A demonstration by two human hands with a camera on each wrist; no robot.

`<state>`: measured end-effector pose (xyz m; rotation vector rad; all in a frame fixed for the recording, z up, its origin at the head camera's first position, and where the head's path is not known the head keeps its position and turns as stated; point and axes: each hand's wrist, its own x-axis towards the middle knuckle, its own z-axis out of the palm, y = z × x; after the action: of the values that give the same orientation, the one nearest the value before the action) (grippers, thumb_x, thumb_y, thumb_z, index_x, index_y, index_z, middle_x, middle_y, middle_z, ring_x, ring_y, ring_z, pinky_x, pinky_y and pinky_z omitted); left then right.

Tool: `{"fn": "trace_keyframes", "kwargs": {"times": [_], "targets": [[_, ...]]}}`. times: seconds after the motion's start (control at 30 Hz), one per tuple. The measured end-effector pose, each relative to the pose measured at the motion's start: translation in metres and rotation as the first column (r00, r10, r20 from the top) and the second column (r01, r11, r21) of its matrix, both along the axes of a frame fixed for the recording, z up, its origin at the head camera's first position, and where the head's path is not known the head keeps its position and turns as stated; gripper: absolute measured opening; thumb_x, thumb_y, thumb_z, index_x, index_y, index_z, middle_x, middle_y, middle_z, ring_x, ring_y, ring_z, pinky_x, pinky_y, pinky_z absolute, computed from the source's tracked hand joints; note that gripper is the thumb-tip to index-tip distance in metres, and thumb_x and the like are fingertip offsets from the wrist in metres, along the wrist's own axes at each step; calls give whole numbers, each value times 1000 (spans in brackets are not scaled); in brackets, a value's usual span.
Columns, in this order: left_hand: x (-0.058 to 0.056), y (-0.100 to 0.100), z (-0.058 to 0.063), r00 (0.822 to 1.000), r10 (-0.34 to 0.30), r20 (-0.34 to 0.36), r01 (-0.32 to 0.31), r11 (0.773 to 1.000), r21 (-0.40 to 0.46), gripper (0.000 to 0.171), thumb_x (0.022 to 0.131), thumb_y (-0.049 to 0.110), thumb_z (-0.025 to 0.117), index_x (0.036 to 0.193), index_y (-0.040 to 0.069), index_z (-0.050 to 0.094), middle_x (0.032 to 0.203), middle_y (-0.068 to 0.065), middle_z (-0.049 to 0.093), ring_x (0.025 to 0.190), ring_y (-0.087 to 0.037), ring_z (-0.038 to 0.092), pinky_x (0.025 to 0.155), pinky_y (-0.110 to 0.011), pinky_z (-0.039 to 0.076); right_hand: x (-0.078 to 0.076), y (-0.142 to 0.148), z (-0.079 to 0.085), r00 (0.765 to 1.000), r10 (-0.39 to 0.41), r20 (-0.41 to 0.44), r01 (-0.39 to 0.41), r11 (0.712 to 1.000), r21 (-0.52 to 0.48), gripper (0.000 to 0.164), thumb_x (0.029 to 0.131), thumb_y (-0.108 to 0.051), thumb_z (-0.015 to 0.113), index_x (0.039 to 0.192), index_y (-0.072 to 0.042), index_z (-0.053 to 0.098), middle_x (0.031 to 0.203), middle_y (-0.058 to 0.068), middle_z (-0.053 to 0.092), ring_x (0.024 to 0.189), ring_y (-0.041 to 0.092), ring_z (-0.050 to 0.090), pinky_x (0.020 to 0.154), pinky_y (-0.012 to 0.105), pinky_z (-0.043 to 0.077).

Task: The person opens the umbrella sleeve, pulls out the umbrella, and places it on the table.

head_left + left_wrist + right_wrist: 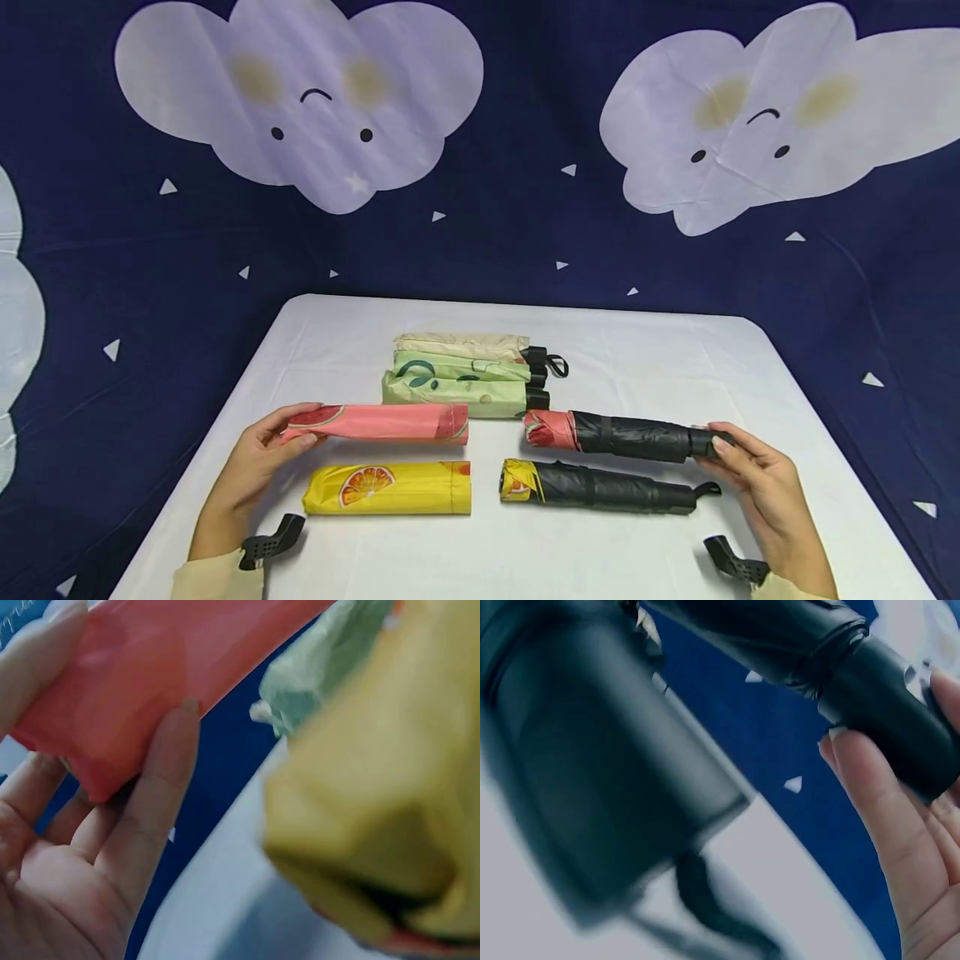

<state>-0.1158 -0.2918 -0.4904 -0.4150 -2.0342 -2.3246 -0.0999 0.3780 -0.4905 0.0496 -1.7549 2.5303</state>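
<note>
Nearest the camera: two pale sleeve cuffs (217, 579) at the lower edge of the head view, each with a black wrist mount (272, 542) beside it.

Left hand (258, 458): thumb and fingers partly closed, pinching the left end of a pink watermelon-print cover (397, 423). The cover lies lengthwise, its other end pointing to the middle of the table. In the left wrist view the gripped end sits between thumb and fingers, palm in sight.

Right hand (768, 483): thumb and fingers partly closed on the black handle of a folded pink-and-black umbrella (633, 436). The umbrella's pink tip points at the cover; a gap separates the two. Whether the inner ends of cover and umbrella touch anything below, cannot tell.

On the white table (637, 350), nearer the person: a yellow cover (405, 492) with an orange-slice print, left; a folded yellow-and-black umbrella (600, 487) with a wrist loop at its handle end, right. These two are apart and roughly in line.

Farther back, side by side: a cream bundle (461, 343) and two green bundles (465, 398), black ends to the right. Behind the table: navy backdrop (525, 233) with pale clouds and small triangles.
</note>
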Motion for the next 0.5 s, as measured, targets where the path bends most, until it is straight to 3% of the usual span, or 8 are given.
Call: {"fn": "trace_keyframes", "kwargs": {"times": [0.23,0.37,0.5], "targets": [[0,-2,-11,996,2,87,9,992,-127,43,94,-11,65,136,-10,56,124,-1,66,107,-9,66,90,-22,55,-7,5,-24,1000,21,-5,-21,998,60,34,100,14,51,126,2,70,118,5,73,105,18,72,84,35,58],[-1,0,-11,992,-4,128,35,970,-241,42,94,-4,68,135,-9,58,125,4,68,109,-8,65,90,-19,54,-9,2,-31,997,73,-8,-72,991,113,33,101,12,51,130,7,65,120,6,73,108,18,71,86,37,58],[-3,2,-12,989,-25,145,71,945,-319,40,94,0,70,133,-5,62,126,1,70,114,-9,64,93,-18,51,-10,-2,-36,994,108,31,-112,972,209,32,101,10,54,132,11,61,119,5,74,108,18,71,88,36,58]]}}
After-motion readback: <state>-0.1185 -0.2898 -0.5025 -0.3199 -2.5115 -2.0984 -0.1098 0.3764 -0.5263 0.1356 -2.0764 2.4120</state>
